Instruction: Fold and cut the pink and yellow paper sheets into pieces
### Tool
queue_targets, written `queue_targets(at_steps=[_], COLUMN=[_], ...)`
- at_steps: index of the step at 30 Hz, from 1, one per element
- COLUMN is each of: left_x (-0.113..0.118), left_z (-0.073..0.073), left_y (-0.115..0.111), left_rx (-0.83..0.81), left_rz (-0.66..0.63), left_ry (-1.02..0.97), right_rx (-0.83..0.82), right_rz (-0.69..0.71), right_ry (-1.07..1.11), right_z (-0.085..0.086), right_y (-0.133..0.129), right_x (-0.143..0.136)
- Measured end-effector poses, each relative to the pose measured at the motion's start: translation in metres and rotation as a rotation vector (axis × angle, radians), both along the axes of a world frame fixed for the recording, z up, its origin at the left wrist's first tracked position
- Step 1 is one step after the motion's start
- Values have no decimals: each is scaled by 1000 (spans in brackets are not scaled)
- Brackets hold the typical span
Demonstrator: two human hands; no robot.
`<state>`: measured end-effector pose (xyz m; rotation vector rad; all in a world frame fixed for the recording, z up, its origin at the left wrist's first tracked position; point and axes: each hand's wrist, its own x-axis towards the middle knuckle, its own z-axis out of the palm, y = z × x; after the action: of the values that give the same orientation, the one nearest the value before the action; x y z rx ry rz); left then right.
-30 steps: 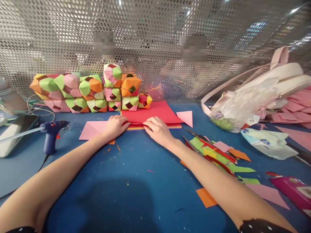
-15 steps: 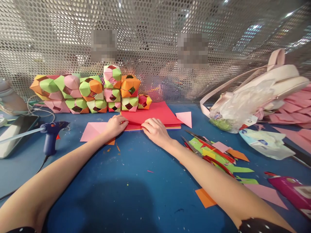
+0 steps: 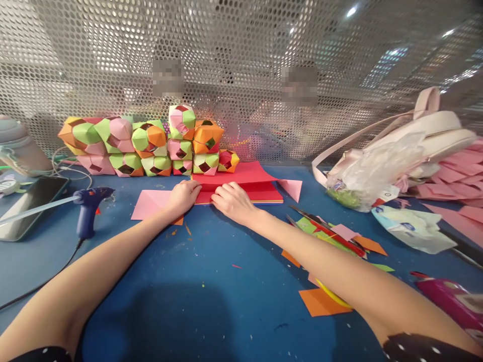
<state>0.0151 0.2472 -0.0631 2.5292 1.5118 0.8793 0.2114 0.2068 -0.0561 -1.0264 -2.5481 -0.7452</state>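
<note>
A stack of red paper [image 3: 264, 193] lies at the far middle of the blue table, with other colours showing at its near edge. Its top red sheet [image 3: 237, 172] has its front edge raised off the stack. My left hand [image 3: 184, 197] is closed on the left end of that edge, fingers curled and thumb against it. Close beside it, my right hand [image 3: 234, 202] is also closed, its bent fingers at the near edge of the sheet. The fingertips are partly hidden. Pink paper [image 3: 149, 203] lies under my left wrist.
Folded paper balls [image 3: 151, 141] stand stacked against the perforated metal screen [image 3: 241, 60]. A blue glue gun [image 3: 87, 213] and a phone [image 3: 33, 208] are at left. Scissors [image 3: 313, 217], paper scraps [image 3: 324, 302], a pale bag [image 3: 430, 125] and pink paper pieces [image 3: 453, 176] occupy the right.
The front edge of the top red sheet has risen, and more red shows beneath it. My right hand has moved a little left, nearer my left hand. The view has shifted slightly.
</note>
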Motion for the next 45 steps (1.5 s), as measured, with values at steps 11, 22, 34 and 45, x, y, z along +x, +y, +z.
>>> queue_targets(at_steps=[11,22,34,45], left_x=[0,-1,1,8], left_z=[-1,-4,-7,17], left_y=[-2,0,3,16], left_rx=[8,43,92,113], left_rz=[22,-25,-219,-337], left_ry=[7,30,155,429], right_rx=[-57,-109,-212,-271], right_rz=[-27,-73,-140,4], right_ry=[-36,19,169,277], right_z=[9,2,-22,-26], right_y=[10,6,1,6], right_x=[-1,7,-3,-1])
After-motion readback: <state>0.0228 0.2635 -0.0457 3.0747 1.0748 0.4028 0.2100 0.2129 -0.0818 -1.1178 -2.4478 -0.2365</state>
